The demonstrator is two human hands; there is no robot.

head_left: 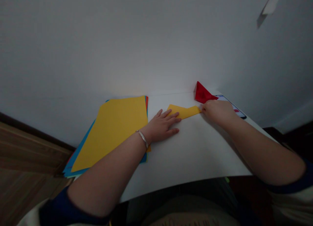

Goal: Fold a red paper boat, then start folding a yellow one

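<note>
A folded piece of yellow paper lies on the white table between my two hands. My left hand rests flat with its fingers spread, the fingertips covering the left part of the folded paper. At the other end, my right hand is closed, its thumb and fingers pinching the narrow right tip of the yellow paper. Just behind my right hand stands a folded red paper shape with a raised point. The right hand's palm side is hidden from view.
Left of my hands is a stack of coloured paper, yellow on top with blue and red edges showing. A phone lies partly behind my right hand. The white table meets a pale wall at the back.
</note>
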